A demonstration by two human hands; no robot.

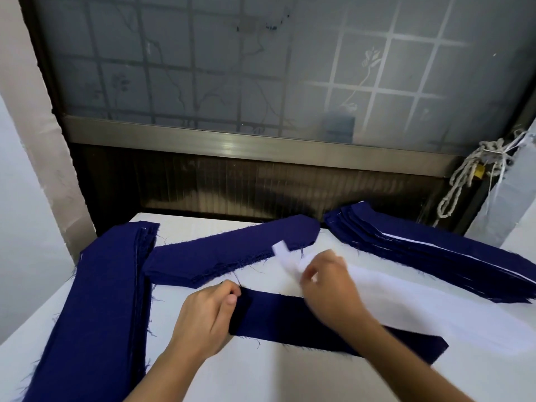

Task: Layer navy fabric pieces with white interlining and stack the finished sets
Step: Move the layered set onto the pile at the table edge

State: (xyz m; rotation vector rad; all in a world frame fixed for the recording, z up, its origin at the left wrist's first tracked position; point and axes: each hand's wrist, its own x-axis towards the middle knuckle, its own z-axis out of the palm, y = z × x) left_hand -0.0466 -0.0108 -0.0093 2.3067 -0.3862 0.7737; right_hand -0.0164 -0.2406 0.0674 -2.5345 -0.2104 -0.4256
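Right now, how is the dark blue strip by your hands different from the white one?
The navy strip is dark and lies flat, its end pinched by the left hand; the white interlining is pale, its end lifted by the right hand. Both are long strips.

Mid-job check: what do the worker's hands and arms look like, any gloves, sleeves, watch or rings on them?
The left hand and right hand are bare: no gloves, no rings visible. Both forearms are uncovered to the frame's edge, no sleeve, watch or bracelet in view. The right hand is blurred, so fine detail there is uncertain.
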